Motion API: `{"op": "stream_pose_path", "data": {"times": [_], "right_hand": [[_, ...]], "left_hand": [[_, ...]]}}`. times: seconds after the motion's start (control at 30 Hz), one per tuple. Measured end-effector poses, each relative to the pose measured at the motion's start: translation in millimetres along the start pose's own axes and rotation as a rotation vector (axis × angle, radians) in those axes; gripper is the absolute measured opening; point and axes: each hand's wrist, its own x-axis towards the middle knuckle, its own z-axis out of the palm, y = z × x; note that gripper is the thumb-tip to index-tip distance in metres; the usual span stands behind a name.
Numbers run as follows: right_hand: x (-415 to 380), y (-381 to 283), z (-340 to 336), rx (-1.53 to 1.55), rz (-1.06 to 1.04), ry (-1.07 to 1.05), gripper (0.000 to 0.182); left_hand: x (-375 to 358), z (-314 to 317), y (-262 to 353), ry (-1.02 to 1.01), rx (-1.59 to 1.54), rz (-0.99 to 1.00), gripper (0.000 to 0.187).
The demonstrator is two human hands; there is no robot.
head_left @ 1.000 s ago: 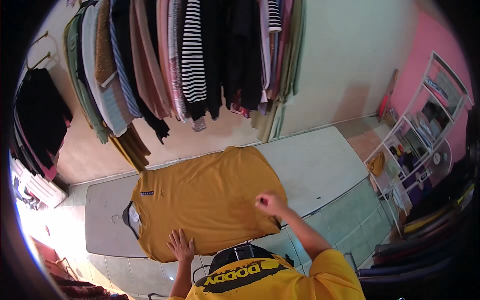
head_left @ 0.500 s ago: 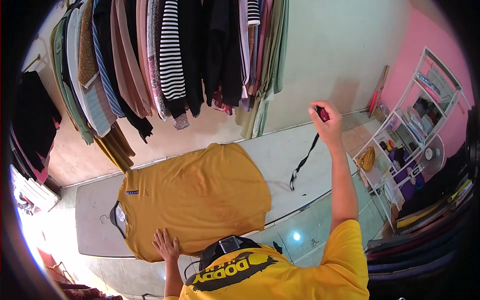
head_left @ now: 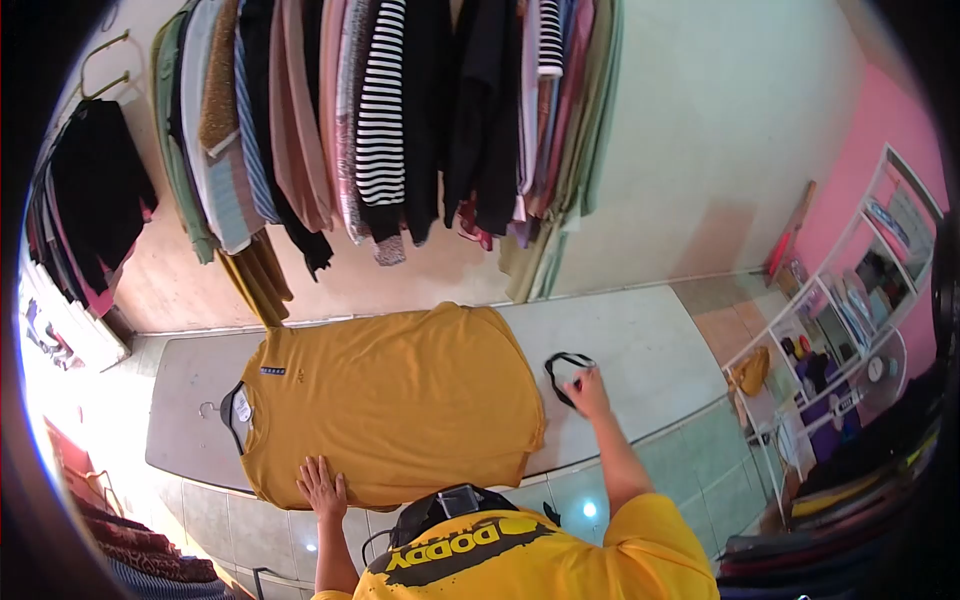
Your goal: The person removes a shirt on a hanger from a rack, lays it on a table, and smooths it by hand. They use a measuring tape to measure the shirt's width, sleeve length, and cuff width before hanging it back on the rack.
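Note:
A mustard-yellow T-shirt (head_left: 400,400) lies spread flat on a long white-grey table, its hem toward the right. A black hanger (head_left: 230,415) with a metal hook sits in its neck, where a white tag (head_left: 242,405) shows. My left hand (head_left: 322,487) rests flat on the shirt's near edge, fingers spread. To the right of the hem, my right hand (head_left: 588,390) is closed around a black strap (head_left: 552,375), which loops over the table top. Whatever else is inside that fist is hidden.
Many garments (head_left: 380,120) hang on the wall beyond the table (head_left: 640,340). At the right stand a white shelf rack (head_left: 815,290) and a fan (head_left: 880,370). More clothes hang at the lower right and far left.
My right hand has come down and to the left, from raised above the table to beside the shirt's hem. The strap, which dangled, now curves in a loop. The shirt looks smoother.

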Motion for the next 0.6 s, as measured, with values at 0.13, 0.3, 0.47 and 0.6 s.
{"op": "stream_pose_path", "data": {"times": [0.13,0.3,0.47,0.6], "right_hand": [[-39.2,-14.1,31.5,-0.133,-0.025,-0.023,0.038],[-39.6,-30.3,24.1,-0.263,0.158,-0.111,0.04],[-38.5,-69.5,12.7,-0.343,0.008,0.101,0.045],[-43.8,-107.5,15.4,-0.061,-0.052,0.032,0.048]], "left_hand": [[-7.8,1.7,-0.9,0.003,-0.025,-0.019,0.059],[-9.5,4.8,-6.3,0.045,-0.039,-0.01,0.06],[-3.6,-11.5,1.1,0.182,-0.069,0.028,0.053],[28.0,-12.2,-34.7,0.105,-0.261,-0.041,0.036]]}}
